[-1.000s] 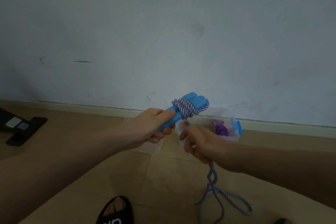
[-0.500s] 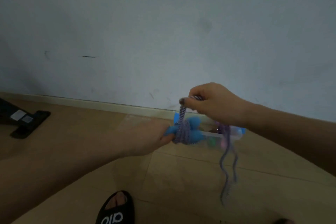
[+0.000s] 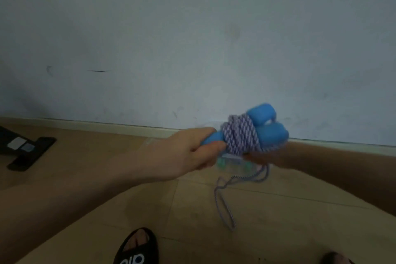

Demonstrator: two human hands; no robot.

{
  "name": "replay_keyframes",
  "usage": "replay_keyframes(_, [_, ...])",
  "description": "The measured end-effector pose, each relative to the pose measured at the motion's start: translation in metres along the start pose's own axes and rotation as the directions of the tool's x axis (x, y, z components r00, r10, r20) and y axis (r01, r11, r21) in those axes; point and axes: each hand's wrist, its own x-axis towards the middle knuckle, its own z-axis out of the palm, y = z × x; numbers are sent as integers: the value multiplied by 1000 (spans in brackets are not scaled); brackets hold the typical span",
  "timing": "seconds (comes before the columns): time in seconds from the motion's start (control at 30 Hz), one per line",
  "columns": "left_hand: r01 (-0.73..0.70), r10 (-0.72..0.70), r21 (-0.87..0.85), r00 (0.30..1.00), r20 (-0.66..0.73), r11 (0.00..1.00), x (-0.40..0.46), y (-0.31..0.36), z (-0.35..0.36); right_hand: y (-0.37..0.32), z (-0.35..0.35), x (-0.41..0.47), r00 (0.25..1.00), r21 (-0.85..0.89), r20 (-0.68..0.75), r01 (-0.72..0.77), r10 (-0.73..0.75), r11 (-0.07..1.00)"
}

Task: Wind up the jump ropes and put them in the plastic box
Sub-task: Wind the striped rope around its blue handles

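Dropped from above the bundle to beneath it since half a second ago: right hand (image 3: pixel 263 157), now tucked under and partly behind the coil, mostly hidden. Cannot tell from this view whether its fingers pinch the cord or merely steer it, though the loose tail seems to run out from that spot. Lifted a little higher against the wall as well: blue handles (image 3: pixel 265 122).

Far left on the wooden floor: black stand (image 3: pixel 27 153), flat and well apart from the work. Near bottom centre: black sandal (image 3: pixel 137 248) with toes showing.

Left of centre: left hand (image 3: pixel 192 150), fingers curled firmly round the near ends of the handles, holding both side by side and tilted up to the right. Wrapped around their middle: striped cord (image 3: pixel 241 136), several turns thick and lying tight. Below the bundle, half hidden and blurred: plastic box (image 3: pixel 233 163), clear, resting on the floor near the skirting board. Hanging down to the right of the box: loose tail (image 3: pixel 225 203) of cord, a short loop trailing toward the floor.

Judged from the short tail: winding nearly done, perhaps a turn or two left plus a tuck of the end, then a short lowering into the box just underneath.
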Motion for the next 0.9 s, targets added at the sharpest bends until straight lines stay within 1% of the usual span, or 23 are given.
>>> replay_keyframes(0.03, [20, -23, -70, 998, -53, 997, 3, -5, 0, -2, 15, -4, 1000, 17, 4, -7, 7, 1000])
replay_keyframes(0.1, [142, -163, -170, 980, -113, 975, 10, -22, 1, -11, 47, -15, 999, 55, 25, -35, 34, 998])
replay_keyframes(0.13, [222, -250, -221, 962, -108, 950, 12, -31, 2, -19, 59, -26, 999, 81, 43, -26, 23, 996])
replay_keyframes(0.17, [292, -321, -253, 944, -79, 922, 12, -41, 2, -23, 67, -37, 999, 68, 41, 14, -16, 998])
replay_keyframes(0.2, [342, -362, -238, 931, -47, 909, 11, -48, 2, -28, 67, -46, 999, 69, 12, 42, -43, 997])
replay_keyframes(0.23, [364, -373, -151, 927, -35, 919, 10, -54, 2, -36, 66, -55, 998, 39, -11, 65, -64, 997])
replay_keyframes(0.3, [372, -368, 121, 928, -60, 920, 8, -62, 3, -49, 61, -67, 994, -167, -51, 87, -97, 982])
replay_keyframes(0.37, [356, -346, 321, 934, -87, 878, 9, -66, 5, -68, 55, -73, 979, -353, -53, 168, -198, 921])
replay_keyframes(0.43, [290, -298, 417, 953, -46, 861, 10, -64, 9, -86, 49, -74, 952, -479, -54, 239, -300, 845])
replay_keyframes(0.53, [165, -220, 443, 973, 75, 881, 9, -56, 13, -102, 38, -66, 894, -579, -52, 336, -445, 743])
replay_keyframes(0.57, [133, -196, 452, 976, 95, 882, 8, -53, 15, -104, 33, -61, 873, -602, -61, 354, -483, 716])
replay_keyframes(0.63, [83, -163, 475, 978, 131, 876, 7, -41, 18, -105, 22, -43, 823, -619, -101, 388, -559, 683])
replay_keyframes(0.67, [72, -171, 484, 972, 164, 872, 7, -34, 21, -105, 15, -35, 802, -627, -122, 395, -585, 672])
replay_keyframes(0.7, [65, -185, 491, 962, 201, 869, 7, -25, 23, -105, 9, -27, 798, -642, -126, 387, -589, 662])
replay_keyframes(0.77, [46, -191, 491, 949, 250, 870, 8, -9, 28, -101, -1, -16, 830, -660, -99, 358, -550, 660])
replay_keyframes(0.83, [19, -168, 489, 950, 262, 872, 8, 1, 27, -97, -4, -10, 865, -646, -36, 362, -500, 672])
replay_keyframes(0.9, [-18, -109, 462, 963, 247, 887, 5, 4, 23, -96, -5, -1, 891, -589, 19, 376, -453, 715])
